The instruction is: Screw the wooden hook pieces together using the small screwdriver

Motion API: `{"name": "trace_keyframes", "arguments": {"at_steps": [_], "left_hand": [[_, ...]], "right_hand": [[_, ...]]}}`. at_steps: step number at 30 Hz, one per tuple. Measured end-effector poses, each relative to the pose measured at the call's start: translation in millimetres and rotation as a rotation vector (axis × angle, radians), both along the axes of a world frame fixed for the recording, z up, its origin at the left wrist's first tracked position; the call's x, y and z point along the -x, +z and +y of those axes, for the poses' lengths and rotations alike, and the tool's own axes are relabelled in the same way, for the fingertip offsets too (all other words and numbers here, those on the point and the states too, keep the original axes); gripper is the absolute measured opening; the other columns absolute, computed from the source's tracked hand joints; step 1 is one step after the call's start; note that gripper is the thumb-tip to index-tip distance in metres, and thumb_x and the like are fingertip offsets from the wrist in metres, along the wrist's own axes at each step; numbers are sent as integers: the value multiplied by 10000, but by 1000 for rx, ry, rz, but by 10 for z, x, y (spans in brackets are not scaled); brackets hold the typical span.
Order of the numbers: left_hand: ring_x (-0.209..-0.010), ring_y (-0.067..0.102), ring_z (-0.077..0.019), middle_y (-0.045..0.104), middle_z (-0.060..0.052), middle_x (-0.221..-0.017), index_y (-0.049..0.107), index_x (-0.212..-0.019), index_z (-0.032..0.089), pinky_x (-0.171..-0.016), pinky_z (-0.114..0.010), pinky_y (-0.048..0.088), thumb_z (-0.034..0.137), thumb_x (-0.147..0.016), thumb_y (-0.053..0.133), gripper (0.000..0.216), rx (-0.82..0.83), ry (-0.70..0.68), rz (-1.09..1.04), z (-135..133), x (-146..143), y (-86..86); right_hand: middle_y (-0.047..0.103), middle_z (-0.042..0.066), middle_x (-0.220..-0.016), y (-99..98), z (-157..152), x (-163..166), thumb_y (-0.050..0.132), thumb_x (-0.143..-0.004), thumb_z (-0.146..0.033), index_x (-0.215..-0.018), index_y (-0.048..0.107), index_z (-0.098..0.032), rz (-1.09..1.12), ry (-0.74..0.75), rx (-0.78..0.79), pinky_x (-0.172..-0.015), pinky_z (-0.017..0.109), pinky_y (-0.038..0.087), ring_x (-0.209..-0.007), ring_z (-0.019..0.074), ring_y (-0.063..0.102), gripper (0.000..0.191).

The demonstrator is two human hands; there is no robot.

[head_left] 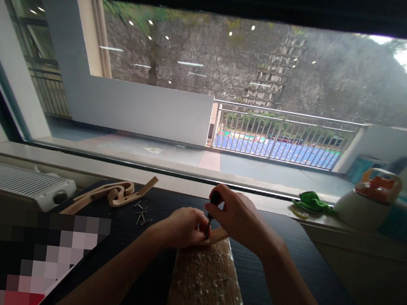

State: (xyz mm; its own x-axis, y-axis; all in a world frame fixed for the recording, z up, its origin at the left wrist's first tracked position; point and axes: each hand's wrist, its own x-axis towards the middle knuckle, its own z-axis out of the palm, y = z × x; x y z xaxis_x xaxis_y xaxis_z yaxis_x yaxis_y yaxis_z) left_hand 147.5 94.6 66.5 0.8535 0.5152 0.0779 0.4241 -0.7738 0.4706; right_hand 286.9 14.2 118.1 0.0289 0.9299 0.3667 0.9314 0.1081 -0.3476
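My right hand (237,217) is closed round the dark handle of a screwdriver (215,200), held upright with its tip down on a small curved wooden piece (218,235). My left hand (182,228) is closed on that wooden piece and presses it onto the far end of a scarred wooden board (204,283). The board lies lengthwise toward me on a dark table (287,258). The screwdriver's tip is hidden between my fingers.
Several loose screws (142,214) and curved wooden parts (119,193) lie at the table's far left. A white radiator (14,181) stands left. On the windowsill sit a green cloth (311,201) and a white-and-orange container (369,199). A pixelated patch covers the lower left.
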Motion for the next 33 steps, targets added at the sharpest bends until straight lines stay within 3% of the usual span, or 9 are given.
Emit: {"name": "trace_keyframes", "arguments": {"at_steps": [7, 10, 17, 25, 28, 33], "left_hand": [[-607, 563, -142, 655, -24, -634, 669, -694, 144, -518, -215, 330, 337, -740, 564, 224, 11, -4, 9, -13, -5, 29], [-621, 577, -154, 665, -33, -644, 677, -710, 142, -519, -221, 334, 330, -737, 568, 219, 20, 11, 15, -27, -8, 45], [-641, 569, -130, 679, 2, -709, 719, -742, 202, -545, -202, 337, 296, -725, 562, 184, 50, -23, -4, 13, -4, -3], [-558, 494, -108, 603, 1, -569, 688, -613, 155, -506, -210, 287, 301, -737, 530, 249, -7, -32, 24, -26, -1, 57], [-574, 518, -116, 615, -2, -574, 700, -637, 159, -510, -209, 291, 322, -744, 528, 261, 16, -22, 29, -22, -1, 53], [-636, 563, -123, 682, 2, -726, 727, -741, 206, -555, -201, 337, 291, -732, 546, 200, 19, -49, -4, 18, 0, 3]], "right_hand": [[605, -14, -724, 20, -49, 79, 519, -832, -288, -1078, 528, -263, 53, 143, -2, -549, 230, 281, -609, 108, 496, 247], [599, -13, -719, 21, -50, 76, 508, -836, -278, -1007, 544, -251, 53, 162, 13, -538, 229, 274, -609, 107, 491, 177], [562, -13, -651, -29, 12, -39, 517, -827, -344, -816, 516, -207, 66, 25, -14, -519, 234, 283, -562, 105, 456, 137], [596, -27, -710, 1, -42, 56, 515, -835, -320, -1035, 553, -281, 96, 121, -16, -544, 228, 299, -603, 108, 488, 207], [589, -24, -695, 13, -44, 45, 516, -834, -304, -956, 578, -260, 89, 140, -12, -539, 227, 294, -596, 104, 482, 144], [591, -12, -679, 23, -21, -13, 536, -822, -326, -840, 572, -213, 61, 48, -29, -523, 233, 277, -576, 103, 472, 120]]}}
